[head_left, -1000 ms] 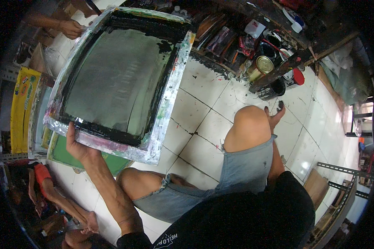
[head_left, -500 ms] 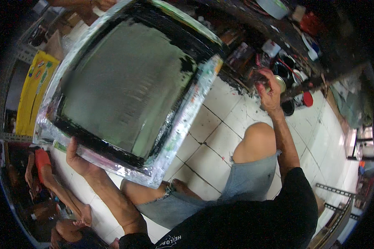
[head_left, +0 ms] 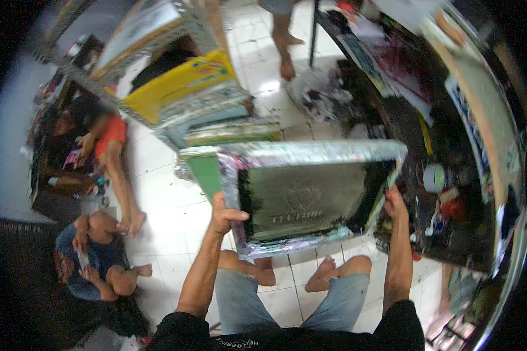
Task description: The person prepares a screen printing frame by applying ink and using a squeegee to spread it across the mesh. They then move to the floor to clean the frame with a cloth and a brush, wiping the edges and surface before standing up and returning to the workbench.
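Observation:
I hold a screen printing frame (head_left: pixel 316 153) in front of my knees, its paint-smeared border pale and its mesh greyish green. A faint figure and lettering show on the mesh, with dark ink patches along the edges. My left hand (head_left: pixel 223 216) grips the left side, the thumb lying over the border. On the opposite side, my right hand (head_left: pixel 395 202) is closed round the edge, its fingers partly hidden behind the frame. The frame hangs tilted above the tiled floor, close to a green panel (head_left: pixel 206 175) by my left hand.
Several more frames (head_left: pixel 231 133) lean ahead of me beside a metal rack with a yellow panel (head_left: pixel 181 85). A cluttered dark workbench (head_left: pixel 413 140) runs along the right. Two people (head_left: pixel 112 133) (head_left: pixel 96 263) sit at the left; another person's legs (head_left: pixel 281 41) stand far ahead.
My right hand has left the area of the paint cans and taken hold of the frame's right side. The frame has turned and sits more level, lower in view; my view has swung too.

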Demonstrator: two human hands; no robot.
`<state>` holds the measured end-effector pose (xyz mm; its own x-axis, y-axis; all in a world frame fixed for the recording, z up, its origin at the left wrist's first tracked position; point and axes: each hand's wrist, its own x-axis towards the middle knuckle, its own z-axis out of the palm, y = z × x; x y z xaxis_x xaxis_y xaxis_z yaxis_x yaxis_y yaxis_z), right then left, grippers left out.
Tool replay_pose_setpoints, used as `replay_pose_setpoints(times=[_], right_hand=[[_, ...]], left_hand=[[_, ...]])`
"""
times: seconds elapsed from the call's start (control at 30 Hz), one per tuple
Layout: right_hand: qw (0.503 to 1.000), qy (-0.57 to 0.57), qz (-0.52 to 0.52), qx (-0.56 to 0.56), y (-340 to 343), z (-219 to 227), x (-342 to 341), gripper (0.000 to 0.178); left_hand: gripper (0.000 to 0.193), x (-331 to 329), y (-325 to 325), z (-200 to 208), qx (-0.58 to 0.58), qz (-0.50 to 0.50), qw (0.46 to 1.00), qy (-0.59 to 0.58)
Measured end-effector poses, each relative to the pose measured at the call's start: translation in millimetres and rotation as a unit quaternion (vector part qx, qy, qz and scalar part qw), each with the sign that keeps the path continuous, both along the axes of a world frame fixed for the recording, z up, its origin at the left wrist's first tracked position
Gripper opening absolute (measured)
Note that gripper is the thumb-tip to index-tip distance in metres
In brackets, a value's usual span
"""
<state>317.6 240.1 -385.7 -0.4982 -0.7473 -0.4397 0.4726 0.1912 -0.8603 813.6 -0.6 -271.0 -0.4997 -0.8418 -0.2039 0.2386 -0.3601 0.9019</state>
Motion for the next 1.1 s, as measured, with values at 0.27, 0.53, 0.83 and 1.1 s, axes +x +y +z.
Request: replay_pose_setpoints(times=[0.27, 0.53, 0.83, 1.1], right_hand=[[1.0, 0.004, -0.016, -0.018, 42.7, 161.7, 83.1, 0.065], [0.953, 0.268, 0.13, 0.055, 28.2, 341.3, 149.7, 0.046], [0.852, 0.442, 0.117, 0.257, 66.0, 370.1, 201.9, 0.066], [0.801, 0.509, 0.083, 0.304, 101.8, 358.8, 211.6, 0.05]], left_hand=[[0.054, 70.9, 9.2, 18.5, 0.047, 0.02, 0.993, -0.106], [0.066, 110.8, 68.0, 62.6, 0.152, 0.071, 0.945, -0.281], [0.056, 223.2, 218.5, 81.3, 0.364, 0.089, 0.828, -0.417], [0.045, 267.8, 255.4, 80.6, 0.4, 0.103, 0.812, -0.412]])
